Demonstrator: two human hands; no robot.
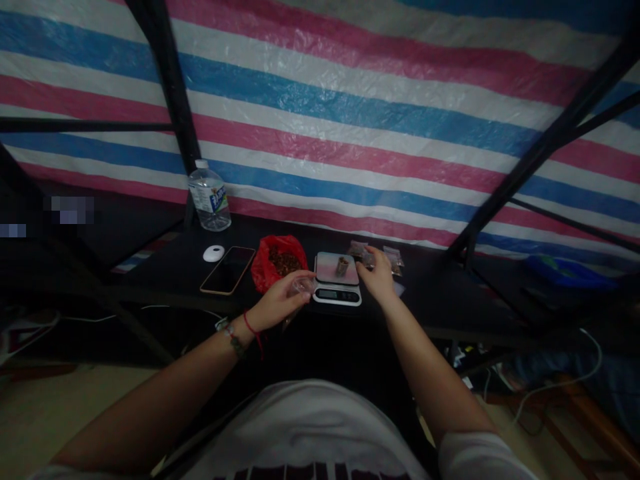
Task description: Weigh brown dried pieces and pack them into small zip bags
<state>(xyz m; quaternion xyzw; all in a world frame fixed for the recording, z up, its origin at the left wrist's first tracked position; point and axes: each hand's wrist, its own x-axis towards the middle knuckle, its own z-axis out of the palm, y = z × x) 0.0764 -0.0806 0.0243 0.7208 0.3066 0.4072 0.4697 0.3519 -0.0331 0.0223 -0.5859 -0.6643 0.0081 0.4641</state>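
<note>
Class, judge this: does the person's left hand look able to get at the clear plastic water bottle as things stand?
Probably yes: the left hand already holds a small clear bag, but only the white oval puck and phone lie toward the clear plastic water bottle.

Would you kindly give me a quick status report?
Left hand holds clear bag. Right hand at filled packets. Scale between them.

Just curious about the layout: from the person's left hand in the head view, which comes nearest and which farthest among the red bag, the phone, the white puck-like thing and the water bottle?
1. Red bag, just above the left hand.
2. Phone, to the left.
3. White puck, farther left.
4. Water bottle, at the back left.
</note>
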